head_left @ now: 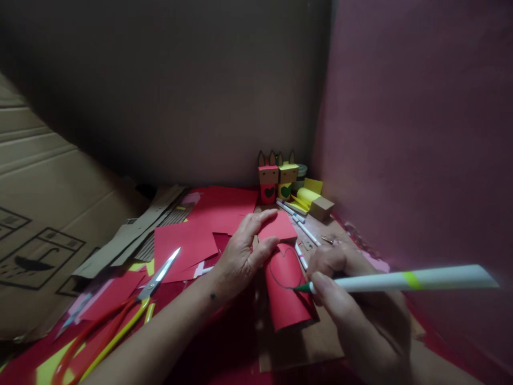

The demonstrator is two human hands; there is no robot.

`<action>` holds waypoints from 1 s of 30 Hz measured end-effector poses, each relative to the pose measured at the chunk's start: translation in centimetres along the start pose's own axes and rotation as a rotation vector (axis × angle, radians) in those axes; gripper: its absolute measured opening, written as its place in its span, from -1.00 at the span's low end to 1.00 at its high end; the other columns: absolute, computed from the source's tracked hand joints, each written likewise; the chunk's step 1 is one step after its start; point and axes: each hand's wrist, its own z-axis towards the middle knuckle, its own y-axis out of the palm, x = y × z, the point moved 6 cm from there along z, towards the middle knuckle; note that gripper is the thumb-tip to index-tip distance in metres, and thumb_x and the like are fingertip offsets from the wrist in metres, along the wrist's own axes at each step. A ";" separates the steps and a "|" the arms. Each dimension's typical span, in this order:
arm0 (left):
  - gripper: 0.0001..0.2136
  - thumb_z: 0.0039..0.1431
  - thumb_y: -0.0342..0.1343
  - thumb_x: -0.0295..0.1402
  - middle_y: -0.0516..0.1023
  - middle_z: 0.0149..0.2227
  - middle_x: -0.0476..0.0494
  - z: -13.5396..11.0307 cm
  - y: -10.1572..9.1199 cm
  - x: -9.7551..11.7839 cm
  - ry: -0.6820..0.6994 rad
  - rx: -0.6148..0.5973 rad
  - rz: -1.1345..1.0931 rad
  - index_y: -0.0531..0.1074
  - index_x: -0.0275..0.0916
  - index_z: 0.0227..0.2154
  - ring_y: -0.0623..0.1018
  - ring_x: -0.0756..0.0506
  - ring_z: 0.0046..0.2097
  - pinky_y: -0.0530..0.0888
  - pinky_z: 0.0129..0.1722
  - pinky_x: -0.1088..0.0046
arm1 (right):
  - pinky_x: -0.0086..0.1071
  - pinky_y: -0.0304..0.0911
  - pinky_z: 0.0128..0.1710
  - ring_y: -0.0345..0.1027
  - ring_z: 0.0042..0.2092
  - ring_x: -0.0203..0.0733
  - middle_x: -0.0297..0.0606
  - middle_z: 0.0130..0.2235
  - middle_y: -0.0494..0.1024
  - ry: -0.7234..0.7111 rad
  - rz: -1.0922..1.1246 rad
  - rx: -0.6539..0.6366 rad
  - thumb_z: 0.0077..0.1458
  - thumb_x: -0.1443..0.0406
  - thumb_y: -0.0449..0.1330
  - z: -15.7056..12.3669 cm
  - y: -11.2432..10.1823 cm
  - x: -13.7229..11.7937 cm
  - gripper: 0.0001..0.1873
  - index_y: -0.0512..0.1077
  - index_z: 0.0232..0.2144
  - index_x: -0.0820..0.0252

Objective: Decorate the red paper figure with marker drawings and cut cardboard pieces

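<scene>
A red paper tube [285,305] lies on a brown board [296,353], with a dark heart outline drawn on its upper side. My right hand [360,305] grips a white marker [385,280] with a yellow-green band. The marker's green tip touches the lower edge of the heart outline. My left hand [248,251] rests on a red box-shaped piece [276,227] at the tube's far end, thumb and fingers spread across it and holding it steady. The underside of the tube is hidden.
Scissors [150,289] with red and yellow handles lie at left beside red paper sheets [184,246]. Cardboard strips [128,235] and a cardboard box [40,214] stand farther left. Two eared paper figures [268,182] stand at the back, near a yellow tube [308,197] and markers [306,231].
</scene>
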 end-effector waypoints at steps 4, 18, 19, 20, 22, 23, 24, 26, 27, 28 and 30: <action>-0.61 0.30 -0.01 -0.14 0.36 0.15 -0.19 0.0 0.0 0.4 -0.014 -0.006 -0.021 0.28 -0.10 0.14 0.34 -0.21 0.19 0.29 0.19 0.15 | -0.39 0.19 -0.52 0.24 -0.48 -0.26 -0.35 -0.50 0.35 -0.043 -0.010 0.007 0.23 0.32 0.07 0.1 0.1 -0.3 -0.82 0.31 -0.44 0.12; -0.62 0.30 0.00 -0.14 0.37 0.15 -0.16 -0.1 0.0 0.3 -0.008 -0.001 -0.019 0.29 -0.07 0.14 0.34 -0.21 0.19 0.28 0.20 0.16 | -0.35 0.15 -0.51 0.21 -0.51 -0.26 -0.37 -0.52 0.30 -0.023 0.005 -0.076 0.21 0.35 0.06 0.2 0.3 -0.3 -0.83 0.28 -0.46 0.12; -0.61 0.30 0.00 -0.13 0.37 0.15 -0.16 0.0 0.0 0.3 0.005 0.000 -0.011 0.29 -0.07 0.14 0.34 -0.21 0.20 0.28 0.21 0.17 | -0.35 0.15 -0.51 0.21 -0.50 -0.25 -0.36 -0.52 0.31 -0.014 0.017 -0.062 0.21 0.35 0.06 0.2 0.3 -0.2 -0.83 0.29 -0.46 0.12; -0.61 0.30 -0.01 -0.13 0.37 0.15 -0.17 0.0 0.0 0.2 0.017 0.002 -0.005 0.28 -0.08 0.14 0.34 -0.21 0.20 0.28 0.20 0.17 | -0.35 0.14 -0.51 0.22 -0.49 -0.25 -0.36 -0.52 0.31 -0.007 0.030 -0.044 0.21 0.35 0.07 0.2 0.2 -0.1 -0.83 0.29 -0.46 0.12; -0.60 0.30 -0.01 -0.12 0.37 0.14 -0.17 0.0 0.0 0.1 0.035 0.006 0.005 0.28 -0.08 0.15 0.35 -0.22 0.19 0.29 0.20 0.15 | -0.34 0.14 -0.49 0.21 -0.47 -0.24 -0.36 -0.51 0.31 0.006 0.062 -0.018 0.21 0.36 0.06 0.1 0.1 0.1 -0.81 0.29 -0.46 0.11; -0.60 0.30 -0.01 -0.13 0.37 0.14 -0.17 0.0 0.0 0.0 0.037 0.009 0.007 0.28 -0.08 0.15 0.35 -0.22 0.19 0.29 0.20 0.14 | -0.34 0.14 -0.47 0.21 -0.46 -0.24 -0.36 -0.51 0.30 0.007 0.075 -0.015 0.22 0.36 0.05 0.1 0.1 0.1 -0.81 0.28 -0.47 0.11; -0.60 0.30 -0.01 -0.13 0.37 0.14 -0.17 0.0 0.0 0.0 0.037 0.011 0.007 0.28 -0.07 0.15 0.35 -0.22 0.19 0.29 0.19 0.14 | -0.33 0.14 -0.45 0.20 -0.46 -0.24 -0.37 -0.52 0.29 0.006 0.084 -0.021 0.22 0.37 0.04 0.1 0.1 0.1 -0.80 0.28 -0.47 0.11; -0.60 0.30 -0.01 -0.14 0.37 0.15 -0.17 0.0 0.1 0.0 0.028 0.009 0.001 0.28 -0.07 0.15 0.35 -0.23 0.20 0.30 0.20 0.14 | -0.32 0.14 -0.44 0.20 -0.46 -0.24 -0.36 -0.52 0.29 0.000 0.085 -0.035 0.23 0.37 0.03 0.1 0.1 0.1 -0.78 0.28 -0.48 0.11; -0.61 0.30 -0.01 -0.14 0.36 0.16 -0.18 0.0 0.1 0.0 0.022 0.006 -0.002 0.28 -0.06 0.15 0.34 -0.23 0.20 0.30 0.20 0.14 | -0.32 0.14 -0.45 0.20 -0.46 -0.23 -0.36 -0.52 0.29 -0.005 0.077 -0.035 0.23 0.35 0.04 0.1 0.0 0.0 -0.78 0.28 -0.48 0.11; -0.61 0.30 -0.01 -0.14 0.36 0.16 -0.18 0.0 0.1 0.1 0.017 0.006 -0.005 0.28 -0.06 0.15 0.34 -0.23 0.20 0.29 0.20 0.13 | -0.32 0.14 -0.46 0.20 -0.47 -0.23 -0.36 -0.52 0.30 -0.010 0.067 -0.028 0.23 0.34 0.05 0.1 0.0 0.0 -0.78 0.28 -0.49 0.11; -0.62 0.30 -0.01 -0.14 0.37 0.15 -0.18 0.0 0.0 0.3 0.008 0.003 -0.012 0.29 -0.05 0.14 0.34 -0.24 0.20 0.29 0.20 0.11 | -0.33 0.15 -0.48 0.21 -0.47 -0.23 -0.35 -0.53 0.31 -0.018 0.046 -0.015 0.23 0.31 0.07 0.2 0.0 -0.1 -0.78 0.28 -0.49 0.11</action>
